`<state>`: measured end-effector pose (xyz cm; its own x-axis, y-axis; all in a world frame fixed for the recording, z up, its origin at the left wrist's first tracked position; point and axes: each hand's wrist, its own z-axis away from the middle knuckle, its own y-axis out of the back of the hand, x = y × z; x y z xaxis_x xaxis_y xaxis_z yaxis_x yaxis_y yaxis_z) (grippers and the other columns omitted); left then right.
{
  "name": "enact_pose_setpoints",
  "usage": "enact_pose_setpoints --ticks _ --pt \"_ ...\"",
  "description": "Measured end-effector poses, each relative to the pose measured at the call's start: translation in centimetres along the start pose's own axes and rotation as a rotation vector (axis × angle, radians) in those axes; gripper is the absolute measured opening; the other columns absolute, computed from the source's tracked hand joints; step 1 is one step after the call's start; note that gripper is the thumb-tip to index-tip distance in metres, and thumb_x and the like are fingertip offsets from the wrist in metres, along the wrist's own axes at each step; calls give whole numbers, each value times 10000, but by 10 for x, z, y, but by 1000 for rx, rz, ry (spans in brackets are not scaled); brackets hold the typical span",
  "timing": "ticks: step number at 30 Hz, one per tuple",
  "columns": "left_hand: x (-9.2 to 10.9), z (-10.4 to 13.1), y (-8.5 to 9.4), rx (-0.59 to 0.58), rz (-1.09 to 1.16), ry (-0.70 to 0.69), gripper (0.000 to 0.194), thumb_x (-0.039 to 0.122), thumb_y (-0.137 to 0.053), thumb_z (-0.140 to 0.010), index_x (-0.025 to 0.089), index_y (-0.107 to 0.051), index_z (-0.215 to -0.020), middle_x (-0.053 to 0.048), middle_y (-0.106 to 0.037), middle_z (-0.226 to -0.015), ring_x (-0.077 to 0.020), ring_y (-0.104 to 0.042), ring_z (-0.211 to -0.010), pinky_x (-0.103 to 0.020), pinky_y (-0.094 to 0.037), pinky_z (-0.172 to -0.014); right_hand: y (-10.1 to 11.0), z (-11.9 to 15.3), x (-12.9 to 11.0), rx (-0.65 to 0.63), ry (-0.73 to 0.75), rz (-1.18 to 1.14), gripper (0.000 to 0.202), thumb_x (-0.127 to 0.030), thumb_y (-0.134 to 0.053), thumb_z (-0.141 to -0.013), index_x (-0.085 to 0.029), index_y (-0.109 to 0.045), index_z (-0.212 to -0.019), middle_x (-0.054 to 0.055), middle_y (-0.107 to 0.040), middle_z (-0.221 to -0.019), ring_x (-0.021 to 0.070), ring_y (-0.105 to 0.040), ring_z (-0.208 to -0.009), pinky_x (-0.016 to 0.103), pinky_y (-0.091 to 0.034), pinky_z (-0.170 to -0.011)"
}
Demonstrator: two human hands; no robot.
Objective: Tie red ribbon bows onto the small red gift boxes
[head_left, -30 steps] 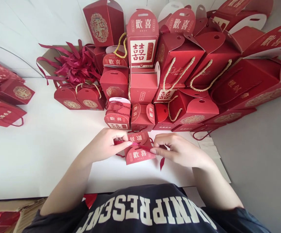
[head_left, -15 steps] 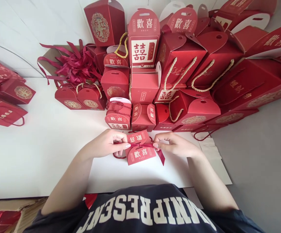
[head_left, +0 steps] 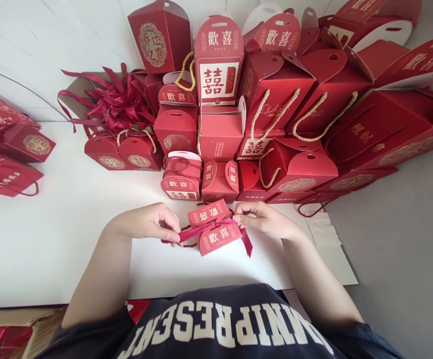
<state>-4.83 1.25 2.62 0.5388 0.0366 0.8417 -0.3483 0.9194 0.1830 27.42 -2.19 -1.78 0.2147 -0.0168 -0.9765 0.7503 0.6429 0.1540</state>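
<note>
Head view: two hands, left hand (head_left: 147, 224) and right hand (head_left: 265, 219), pinch one ribbon (head_left: 196, 232) across one small box (head_left: 216, 230).

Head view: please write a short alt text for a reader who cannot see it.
Two hands, left hand and right hand, pull a dark red ribbon across a small red gift box on a white table. Behind it stand many red gift boxes and a pile of ribbons.

white table (head_left: 52, 239) | small red box (head_left: 216, 229) | stacked red boxes (head_left: 220, 144) | ribbon heap (head_left: 115, 102)
</note>
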Motion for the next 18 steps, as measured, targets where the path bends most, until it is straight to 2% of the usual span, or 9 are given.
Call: enact_pose_setpoints --ticks 2,4,5,7,9,11,13,16,18 --pt "2 0 -1 15 -7 -116 189 345 -711 -822 187 -809 -792 -66 -647 -740 -126 -586 -609 -232 -502 -574 -1 -1 1 2 5 -9 368 -487 -559 -946 -173 -539 -755 -21 -559 -723 118 -512 -689 242 -391 -658" --pt "5 -4 -5 131 14 -256 182 366 -735 -799 205 -820 -786 -93 -661 -843 -139 -600 -637 -256 -520 -591 -3 -3 2 -11 8 -33 367 -490 -560 -945 -172 -550 -763 -17 -560 -725 121 -517 -688 248 -399 -662" --pt "7 -8 -8 198 20 -328 176 373 -742 -792 217 -823 -784 -115 -677 -935 -166 -633 -713 -281 -545 -651 -3 -4 3 -21 13 -50 365 -490 -562 -944 -171 -555 -767 -15 -560 -726 122 -519 -688 252 -402 -664" --pt "11 -18 -15 282 21 -462 171 388 -746 -791 237 -823 -762 -141 -684 -1139 -243 -662 -966 -370 -541 -878 -4 -6 5 -33 19 -76 360 -486 -570 -941 -169 -563 -771 -14 -561 -728 123 -521 -689 256 -406 -667" --pt "12 -30 -21 276 39 -541 201 426 -727 -808 254 -821 -763 -134 -701 -1201 -278 -621 -1150 -448 -404 -1092 -5 -7 7 -24 21 -92 363 -484 -592 -928 -166 -570 -756 -17 -559 -711 120 -519 -677 255 -409 -662" --pt "12 -40 -25 264 69 -543 256 484 -705 -816 256 -818 -783 -119 -762 -1061 -262 -645 -1131 -468 -273 -1182 -3 -7 7 -25 12 -125 365 -480 -620 -911 -159 -588 -739 -17 -572 -688 116 -531 -660 252 -425 -657" --pt "11 -48 -28 287 73 -501 305 516 -696 -812 236 -809 -764 -102 -786 -901 -243 -684 -1029 -467 -222 -1205 1 -6 8 -68 -5 -186 348 -463 -647 -897 -145 -631 -755 0 -617 -692 120 -573 -659 254 -458 -661" --pt "11 -54 -30 358 29 -461 289 480 -708 -813 213 -793 -742 -70 -779 -799 -201 -700 -874 -449 -238 -1201 8 -2 10 -168 19 -278 312 -426 -678 -881 -121 -698 -816 38 -677 -711 132 -618 -651 265 -501 -647" --pt "13 -55 -31 385 -5 -447 230 421 -712 -823 209 -795 -795 -44 -773 -779 -170 -692 -803 -426 -266 -1188 12 0 10 -191 76 -307 304 -419 -704 -859 -119 -716 -806 42 -673 -690 133 -609 -626 268 -505 -614"
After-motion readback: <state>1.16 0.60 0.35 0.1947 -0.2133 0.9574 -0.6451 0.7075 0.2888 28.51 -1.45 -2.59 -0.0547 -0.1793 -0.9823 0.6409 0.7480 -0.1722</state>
